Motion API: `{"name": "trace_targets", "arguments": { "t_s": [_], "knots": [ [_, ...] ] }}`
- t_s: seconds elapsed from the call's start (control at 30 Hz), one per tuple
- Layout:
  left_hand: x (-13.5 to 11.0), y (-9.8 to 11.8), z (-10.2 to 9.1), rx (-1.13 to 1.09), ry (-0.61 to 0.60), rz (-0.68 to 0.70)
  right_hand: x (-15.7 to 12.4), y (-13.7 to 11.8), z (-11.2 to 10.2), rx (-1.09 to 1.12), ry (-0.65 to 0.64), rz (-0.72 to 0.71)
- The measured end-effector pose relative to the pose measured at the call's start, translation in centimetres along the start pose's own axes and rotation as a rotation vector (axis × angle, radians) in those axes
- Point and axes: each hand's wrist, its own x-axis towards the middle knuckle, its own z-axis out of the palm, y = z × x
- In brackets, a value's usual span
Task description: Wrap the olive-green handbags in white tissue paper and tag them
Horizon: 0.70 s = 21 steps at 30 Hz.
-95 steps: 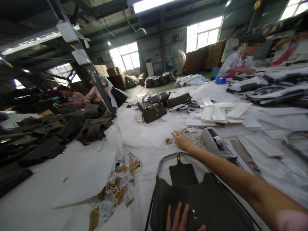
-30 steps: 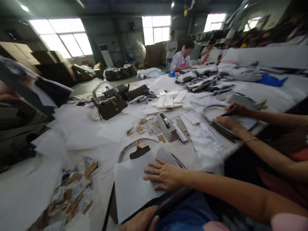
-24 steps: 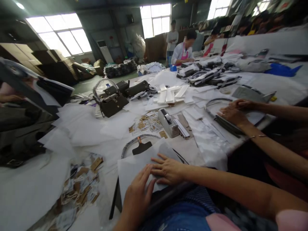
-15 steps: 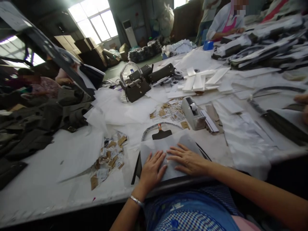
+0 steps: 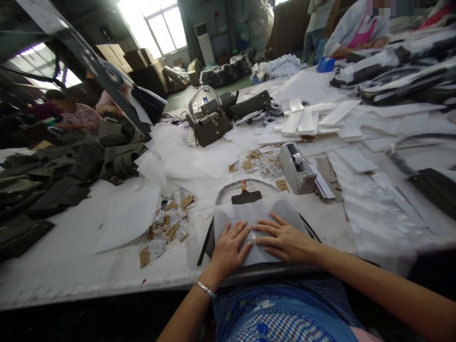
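A dark handbag (image 5: 207, 247) lies at the table's front edge, mostly covered by a white sheet (image 5: 228, 213). Its wrapped handle (image 5: 223, 192) arches out beyond the sheet, beside a dark flap (image 5: 246, 196) with an orange piece at its top. My left hand (image 5: 232, 244) rests flat on the sheet, fingers stretched out. Beside it, my right hand (image 5: 285, 240) also lies flat with fingers spread, its fingertips close to my left hand. Neither hand grips anything; both press on the sheet over the bag.
Loose tags (image 5: 171, 221) lie left of the bag, more tags (image 5: 261, 161) beyond it. A tape dispenser (image 5: 297, 168) stands behind my right hand. Finished-looking handbag (image 5: 213, 128) stands farther back. Dark bags (image 5: 81, 166) pile up at left; a co-worker (image 5: 356, 31) sits at far right.
The view has shifted, so the scene sits farther right in the picture. Both hands stay flat on the sheet. The other person's hand at the right edge is out of view.
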Motion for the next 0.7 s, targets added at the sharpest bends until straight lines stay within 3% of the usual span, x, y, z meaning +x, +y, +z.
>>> {"name": "trace_targets", "arguments": {
  "t_s": [0.27, 0.53, 0.7],
  "knots": [
    [-0.9, -0.5, 0.6, -0.029, 0.054, 0.077, -0.5, 0.5, 0.6, 0.001, 0.026, 0.044],
    [-0.2, -0.3, -1.1, 0.099, -0.110, 0.087, 0.0, 1.0, 0.8, -0.039, -0.053, 0.092],
    [-0.7, -0.7, -1.3, 0.259, -0.097, 0.097, -0.4, 1.3, 0.5, -0.005, -0.036, 0.101]
  ]
}}
